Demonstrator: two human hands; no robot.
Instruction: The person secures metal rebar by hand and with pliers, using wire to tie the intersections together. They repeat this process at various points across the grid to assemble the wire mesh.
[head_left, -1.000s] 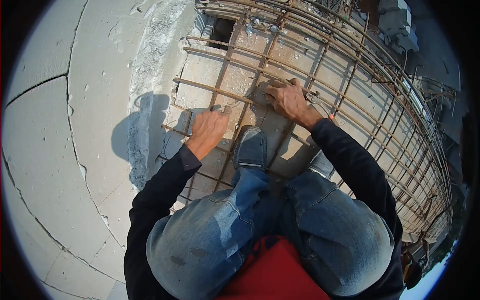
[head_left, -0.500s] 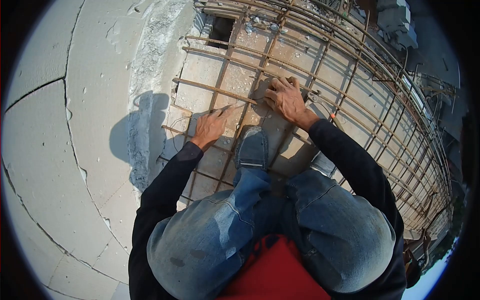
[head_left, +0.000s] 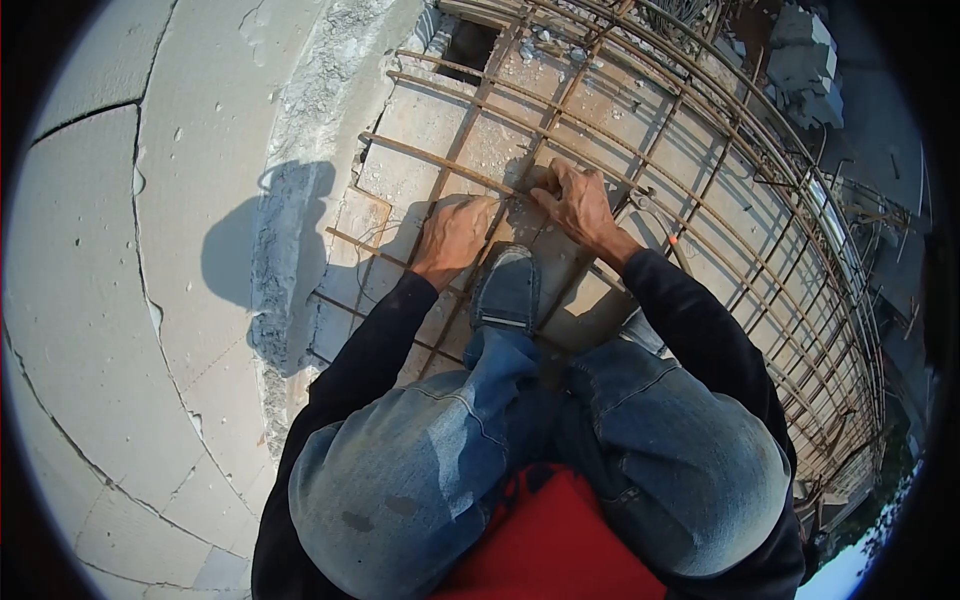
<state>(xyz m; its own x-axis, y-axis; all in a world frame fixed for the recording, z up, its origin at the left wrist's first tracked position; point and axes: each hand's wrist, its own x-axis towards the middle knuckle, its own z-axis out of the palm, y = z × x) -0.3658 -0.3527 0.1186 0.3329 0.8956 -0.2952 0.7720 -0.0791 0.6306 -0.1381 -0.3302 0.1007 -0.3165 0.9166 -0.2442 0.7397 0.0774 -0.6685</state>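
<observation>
A rusty rebar grid lies over the concrete at my feet. Close by one of its bar crossings, my left hand is closed, fingers curled and bunched at the bars. Just to the right, my right hand is closed too, its thumb and fingers pinched together over the same spot. I cannot tell what either pinch holds. Thin loose wire curves out left of my left hand. A hand tool with an orange-tipped handle rests on the bars beyond my right wrist.
My grey shoe stands among the bars below my hands. Large concrete slabs with cracked joints spread to the left, edged by a rough concrete strip. A square opening is at the top. Curved bundled bars run along the right.
My left hand has moved right, its stretched fingers now curled in close to the bar crossing. My right hand stays pinched near the same place. The view has shifted slightly.
</observation>
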